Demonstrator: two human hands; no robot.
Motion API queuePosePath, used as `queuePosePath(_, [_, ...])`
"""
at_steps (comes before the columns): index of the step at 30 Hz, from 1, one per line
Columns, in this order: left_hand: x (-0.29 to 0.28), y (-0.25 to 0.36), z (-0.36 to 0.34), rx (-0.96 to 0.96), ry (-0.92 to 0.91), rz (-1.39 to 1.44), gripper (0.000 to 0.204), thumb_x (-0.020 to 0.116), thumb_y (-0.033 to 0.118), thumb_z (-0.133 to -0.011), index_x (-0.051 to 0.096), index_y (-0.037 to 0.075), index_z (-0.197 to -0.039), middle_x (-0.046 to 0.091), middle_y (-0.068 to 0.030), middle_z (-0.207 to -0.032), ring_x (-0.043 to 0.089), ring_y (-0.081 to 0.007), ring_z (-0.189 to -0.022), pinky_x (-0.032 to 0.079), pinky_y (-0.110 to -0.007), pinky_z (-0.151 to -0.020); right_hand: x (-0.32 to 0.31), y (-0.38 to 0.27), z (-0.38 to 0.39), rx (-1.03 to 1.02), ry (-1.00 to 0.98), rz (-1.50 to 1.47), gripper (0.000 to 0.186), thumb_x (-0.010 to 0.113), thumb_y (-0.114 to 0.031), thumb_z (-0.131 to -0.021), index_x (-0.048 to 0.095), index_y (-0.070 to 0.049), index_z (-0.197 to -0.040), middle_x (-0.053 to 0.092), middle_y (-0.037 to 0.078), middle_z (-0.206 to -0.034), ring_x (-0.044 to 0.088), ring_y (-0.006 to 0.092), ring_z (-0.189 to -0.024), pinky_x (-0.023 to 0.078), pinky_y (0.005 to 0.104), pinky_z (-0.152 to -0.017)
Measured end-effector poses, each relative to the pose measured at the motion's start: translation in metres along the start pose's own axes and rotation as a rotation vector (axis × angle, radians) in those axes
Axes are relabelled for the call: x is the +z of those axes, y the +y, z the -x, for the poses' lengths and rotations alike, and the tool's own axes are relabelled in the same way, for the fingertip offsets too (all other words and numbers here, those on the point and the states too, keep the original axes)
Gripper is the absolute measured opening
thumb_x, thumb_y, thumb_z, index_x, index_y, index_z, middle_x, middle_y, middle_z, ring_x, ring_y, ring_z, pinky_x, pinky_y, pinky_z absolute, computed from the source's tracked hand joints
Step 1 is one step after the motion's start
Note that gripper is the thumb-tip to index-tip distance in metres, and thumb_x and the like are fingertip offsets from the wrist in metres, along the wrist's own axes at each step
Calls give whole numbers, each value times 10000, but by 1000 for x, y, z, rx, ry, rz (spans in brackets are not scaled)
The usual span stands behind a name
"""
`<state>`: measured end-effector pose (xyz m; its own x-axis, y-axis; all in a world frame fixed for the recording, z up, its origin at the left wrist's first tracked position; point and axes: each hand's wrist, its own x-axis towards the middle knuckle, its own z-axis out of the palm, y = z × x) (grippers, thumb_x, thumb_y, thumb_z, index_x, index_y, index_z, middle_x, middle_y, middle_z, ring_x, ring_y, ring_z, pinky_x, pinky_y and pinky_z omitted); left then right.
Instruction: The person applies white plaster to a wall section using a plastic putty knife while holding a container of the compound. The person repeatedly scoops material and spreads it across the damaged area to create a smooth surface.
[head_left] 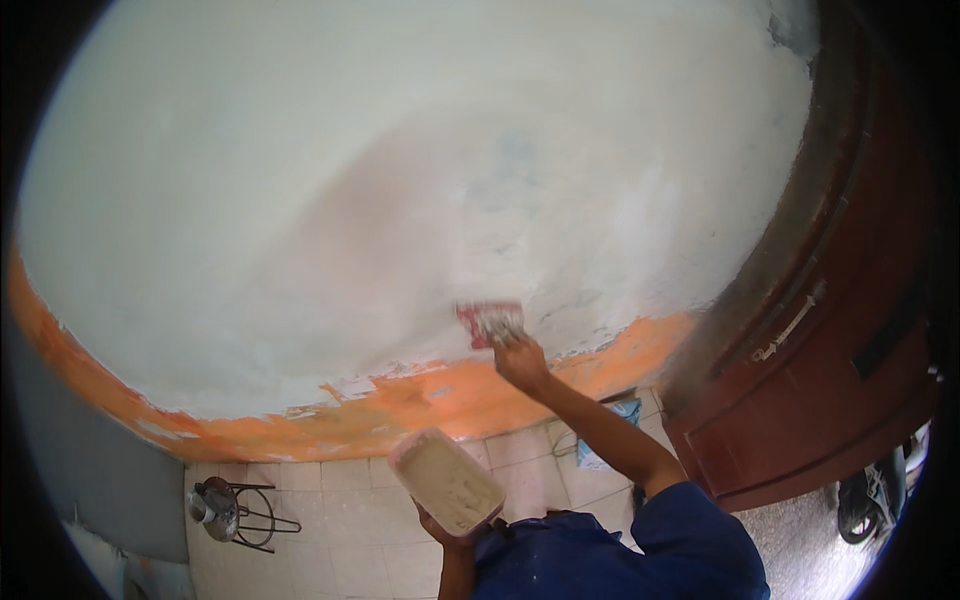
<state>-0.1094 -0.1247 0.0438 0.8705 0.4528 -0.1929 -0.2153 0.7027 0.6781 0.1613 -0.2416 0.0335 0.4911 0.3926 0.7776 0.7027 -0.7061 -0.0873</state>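
My right hand (522, 365) is closed round the handle of a reddish, putty-smeared scraper (478, 320). The blade, blurred by motion, lies against the lower part of a whitish wall (240, 210). Just beneath, an uneven band of orange paint (430, 402) runs along the bottom of the wall. Low in front of my body, my left hand (446, 530) holds a shallow rectangular tub (402, 462) from below, its fingers mostly hidden. Pale, creamy putty (450, 487) fills the tub.
A small round stool (225, 515) with dark metal legs stands on the tiled floor (350, 545) at left, objects on its seat. A dark red door (760, 420) borders the wall at right. Behind my right arm lies a blue-white bag (592, 455); a motorbike (868, 505) shows lower right.
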Motion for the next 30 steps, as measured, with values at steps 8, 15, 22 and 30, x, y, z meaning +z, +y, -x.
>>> queuePosePath(8, [-23, -5, -11, -15, -74, 311, 590, 535, 395, -867, 399, 32, -1313, 539, -147, -1201, 586, -298, -1034, 530, -438, -841, -119, -21, -4, 856, 76, -853, 211, 523, 7, -765, 640, -19, -939, 650, 73, -766, 605, 156, -619, 464, 281, -532])
queuePosePath(15, [-60, -26, -32, -82, -40, 341, 528, 311, 412, -987, 413, 40, -1347, 531, -163, -1266, 543, -338, -1131, 455, -456, -961, -198, -88, 11, 1437, -108, -1896, 320, 520, -13, -735, 577, -4, -1050, 615, 18, -798, 582, 96, -608, 429, 200, -459])
queuePosePath(22, [-9, -14, -19, -209, -256, 492, 519, 290, 447, -986, 427, 63, -1307, 544, -126, -1203, 570, -252, -1059, 489, -404, -914, -200, -129, 39, 1086, -323, -1096, 238, 590, 5, -825, 579, 78, -1052, 668, 98, -913, 610, 86, -776, 514, 249, -653])
queuePosePath(30, [-9, -26, -15, -380, -478, 834, 744, 275, 629, -920, 301, 76, -1416, 420, -155, -1375, 457, -323, -1225, 386, -494, -1023, -189, -131, 38, 947, -405, -856, 439, 521, 90, -789, 475, 111, -1224, 638, 123, -1011, 610, 131, -935, 488, 261, -827])
